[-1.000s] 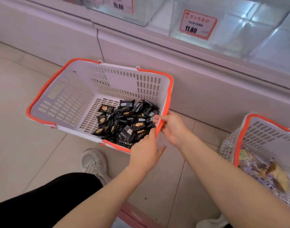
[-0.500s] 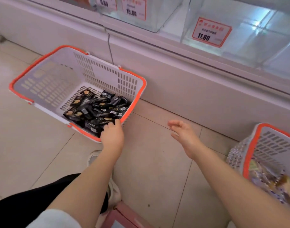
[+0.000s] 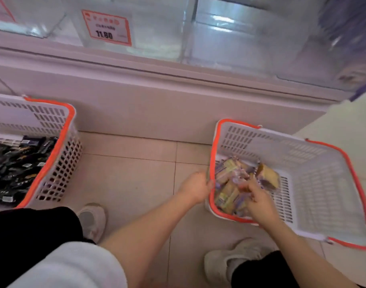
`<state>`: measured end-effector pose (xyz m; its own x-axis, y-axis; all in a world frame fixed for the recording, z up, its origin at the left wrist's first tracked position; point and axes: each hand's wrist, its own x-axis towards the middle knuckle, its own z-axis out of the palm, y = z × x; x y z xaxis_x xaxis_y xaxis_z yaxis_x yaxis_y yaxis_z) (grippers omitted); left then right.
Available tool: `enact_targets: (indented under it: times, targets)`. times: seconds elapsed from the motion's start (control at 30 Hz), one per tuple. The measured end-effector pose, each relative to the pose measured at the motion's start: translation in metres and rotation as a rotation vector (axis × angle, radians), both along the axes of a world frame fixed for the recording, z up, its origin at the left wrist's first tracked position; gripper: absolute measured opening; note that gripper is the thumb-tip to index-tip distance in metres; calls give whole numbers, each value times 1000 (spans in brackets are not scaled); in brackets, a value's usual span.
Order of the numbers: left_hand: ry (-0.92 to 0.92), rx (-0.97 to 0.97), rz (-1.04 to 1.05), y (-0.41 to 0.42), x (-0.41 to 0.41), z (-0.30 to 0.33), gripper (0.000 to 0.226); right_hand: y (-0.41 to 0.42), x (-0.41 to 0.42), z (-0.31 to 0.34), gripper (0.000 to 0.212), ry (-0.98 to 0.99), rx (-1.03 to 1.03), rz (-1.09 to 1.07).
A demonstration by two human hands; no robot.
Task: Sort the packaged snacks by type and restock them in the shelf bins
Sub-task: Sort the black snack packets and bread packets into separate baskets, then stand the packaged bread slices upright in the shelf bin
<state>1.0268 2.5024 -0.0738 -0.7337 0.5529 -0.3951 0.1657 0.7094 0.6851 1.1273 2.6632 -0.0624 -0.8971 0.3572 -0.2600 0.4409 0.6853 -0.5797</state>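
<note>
Two white baskets with orange rims stand on the floor. The left basket (image 3: pixel 59 154) holds several black snack packets (image 3: pixel 14 169). The right basket (image 3: pixel 315 183) holds yellow and purple snack packets (image 3: pixel 230 183) piled at its near left end. My left hand (image 3: pixel 196 189) grips the left rim of the right basket. My right hand (image 3: pixel 259 199) is inside that basket, fingers curled down onto the yellow and purple packets; blur hides whether it holds any. Clear shelf bins (image 3: pixel 157 28) sit above, one with a red price tag (image 3: pixel 107 28).
The pale shelf base (image 3: pixel 157 104) runs across behind both baskets. Tiled floor (image 3: pixel 128 173) lies between the baskets. My two white shoes (image 3: pixel 93 221) (image 3: pixel 230 260) and black-clad knees are at the bottom. The view is motion-blurred.
My view has swung right from the left basket to the right one. My left hand let go of the left basket and now grips the right basket's rim; my right hand has gone into it.
</note>
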Motion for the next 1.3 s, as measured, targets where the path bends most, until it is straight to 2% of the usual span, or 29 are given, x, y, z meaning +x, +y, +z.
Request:
enact_targets:
  times: [0.07, 0.13, 0.23, 0.37, 0.53, 0.7, 0.83, 0.9, 0.97, 1.03, 1.07, 1.17, 1.23, 1.3]
  targets:
    - [-124, 72, 108, 25, 5, -6, 36, 27, 28, -5, 39, -181, -17, 83]
    - [-186, 82, 253, 42, 4, -16, 37, 46, 48, -8, 43, -256, 6, 173]
    - [-141, 18, 322, 53, -2, -28, 32, 60, 54, -15, 48, -252, 72, 297]
    - [-79, 24, 340, 46, -7, -26, 29, 52, 54, -31, 46, -403, 153, 517]
    - [-107, 47, 554, -23, -20, -25, 27, -5, 32, -32, 40, -299, 331, 706]
    - [-105, -18, 845, -115, -27, -22, 30, -85, 4, -32, 33, -154, 293, 838]
    - [-165, -137, 940, -173, -27, -19, 34, -139, -8, -35, 29, -126, 246, 888]
    - [-115, -264, 891, -185, -26, -16, 39, -149, -14, -35, 30, -152, 190, 911]
    - [62, -392, 743, -184, -25, -15, 58, -145, -23, -36, 37, -244, 45, 923]
    - [314, -390, 510, -172, -26, -19, 67, -133, -36, -38, 47, -370, -141, 875]
    - [369, -359, 390, -161, -30, -24, 64, -125, -44, -43, 49, -406, -198, 811]
    - [297, -274, 125, -130, -38, -36, 43, -106, -60, -60, 39, -325, -163, 484]
    - [217, -240, -21, -110, -52, -55, 43, -87, -78, -83, 32, -289, -64, 261]
    - [201, -232, -159, -99, -57, -70, 45, -76, -89, -98, 33, -303, -22, 179]
